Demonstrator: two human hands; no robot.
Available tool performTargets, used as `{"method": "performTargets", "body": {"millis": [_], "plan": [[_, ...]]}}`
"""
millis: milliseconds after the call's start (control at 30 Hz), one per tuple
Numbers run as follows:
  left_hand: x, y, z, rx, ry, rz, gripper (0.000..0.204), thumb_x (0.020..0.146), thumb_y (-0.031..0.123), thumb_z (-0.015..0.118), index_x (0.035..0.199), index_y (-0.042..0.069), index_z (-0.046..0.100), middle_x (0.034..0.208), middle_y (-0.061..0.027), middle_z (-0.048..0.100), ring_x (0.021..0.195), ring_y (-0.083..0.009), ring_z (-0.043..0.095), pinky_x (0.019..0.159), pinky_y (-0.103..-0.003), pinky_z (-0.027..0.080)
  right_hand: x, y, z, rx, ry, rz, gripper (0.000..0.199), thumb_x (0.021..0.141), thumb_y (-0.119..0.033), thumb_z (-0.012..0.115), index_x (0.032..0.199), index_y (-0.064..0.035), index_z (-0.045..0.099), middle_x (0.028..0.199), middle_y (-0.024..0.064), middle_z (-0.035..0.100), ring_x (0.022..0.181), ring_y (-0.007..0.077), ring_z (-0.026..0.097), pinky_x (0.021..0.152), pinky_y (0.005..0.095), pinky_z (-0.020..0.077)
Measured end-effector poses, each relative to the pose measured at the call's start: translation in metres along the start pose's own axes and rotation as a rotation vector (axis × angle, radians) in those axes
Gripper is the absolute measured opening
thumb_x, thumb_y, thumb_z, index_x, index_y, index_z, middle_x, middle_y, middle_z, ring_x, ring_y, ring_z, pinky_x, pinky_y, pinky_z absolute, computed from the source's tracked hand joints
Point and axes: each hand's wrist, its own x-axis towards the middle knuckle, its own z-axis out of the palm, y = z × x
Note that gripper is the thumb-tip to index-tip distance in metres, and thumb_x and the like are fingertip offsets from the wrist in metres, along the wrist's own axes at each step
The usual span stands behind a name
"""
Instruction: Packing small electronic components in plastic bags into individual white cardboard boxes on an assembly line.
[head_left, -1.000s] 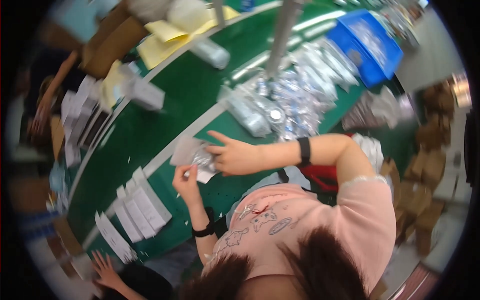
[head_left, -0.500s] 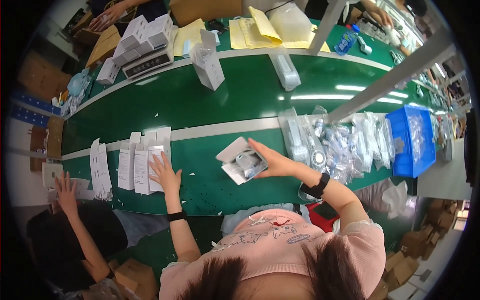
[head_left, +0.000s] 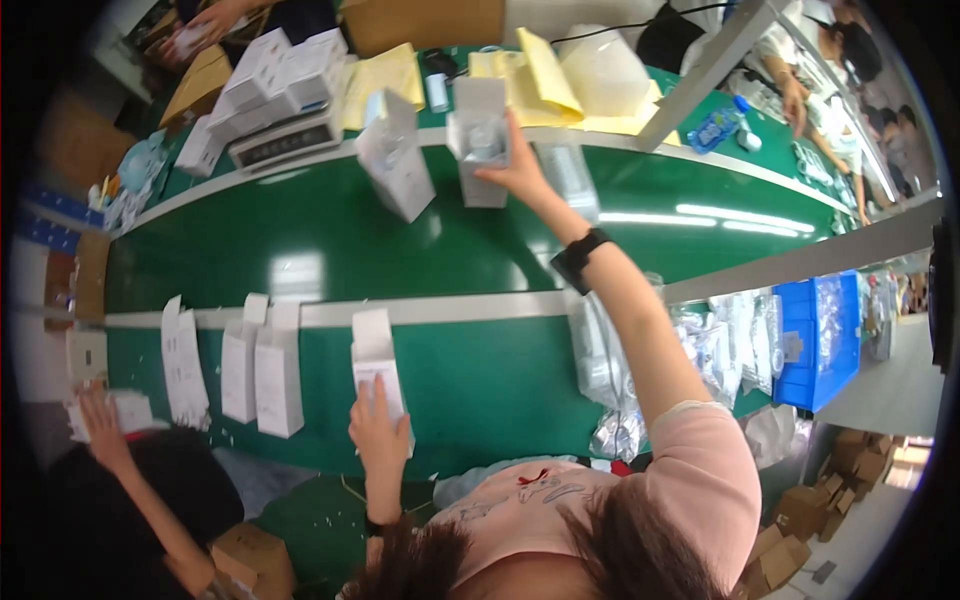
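white open carton (head_left: 479,140) is standing upper centre on the green belt (head_left: 330,240), right hand (head_left: 515,165) gripping its right side; left hand (head_left: 378,432), fingers together, is pressing a flat carton (head_left: 378,360) at lower centre.

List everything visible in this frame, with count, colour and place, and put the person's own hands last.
Green belt: one, running across the middle.
Open white box: one, upright on the far part of the belt.
Second white box: one, tilted, left of the first.
Flat white cartons: a row, near edge of the belt.
Flat white carton: one, at the near edge.
Stacked white boxes: a pile, far left.
Yellow sheets: several, far side.
Clear plastic bags: a heap, right of the belt.
Blue bin: one, far right.
Cardboard boxes: several, brown, lower right.
Co-worker's hand: one, lower left.
Left hand: on the flat white carton.
Right hand: fingers on the open white box.
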Motion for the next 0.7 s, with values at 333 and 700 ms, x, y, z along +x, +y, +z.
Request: {"method": "performTargets", "body": {"millis": [333,700], "plan": [[0.063,-0.079,0.030,-0.368,0.077,0.022,0.070,0.074,0.011,0.063,0.132,0.001,0.025,0.126,-0.0208,0.038,0.114,-0.0344,0.039,0.098,-0.040,0.028,-0.009,0.029,-0.032,-0.947,-0.228,0.662,0.083,0.069,-0.033,0.067,0.136,-0.0163,0.020,0.131,0.0240,0.030,0.117,0.0464,0.032,0.090,0.0579,0.0331],[0.051,-0.022,0.008,-0.995,-0.263,0.125,0.073,0.073,0.004,0.061,0.134,0.005,0.020,0.127,-0.0170,0.037,0.114,-0.0283,0.040,0.097,-0.039,0.029,-0.093,-0.003,-0.036,0.008,-0.186,0.587,0.099,0.060,-0.018,0.069,0.138,-0.0173,0.008,0.111,0.0221,0.049,0.102,0.0366,0.050,0.083,0.0438,0.0445]]}}
